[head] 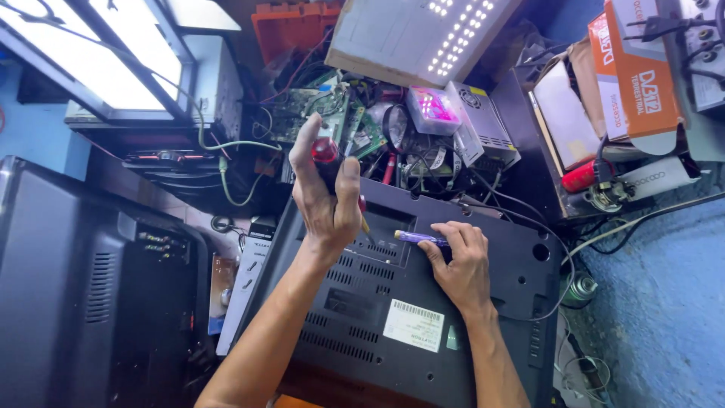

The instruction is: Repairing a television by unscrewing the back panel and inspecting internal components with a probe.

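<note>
Head view: left hand [326,198] grips red screwdriver [327,155] upright; right hand [461,264] pinches purple tool [417,238] flat on TV back [483,332].

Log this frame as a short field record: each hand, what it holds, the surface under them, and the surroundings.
left hand: raised, gripping a red-handled screwdriver, tip pointing down
right hand: resting on the panel, holding a purple pen-shaped tool
work surface: black vented back cover of a flat device, with a white label
behind: green circuit boards, lit LED panel
left side: another black set
</note>
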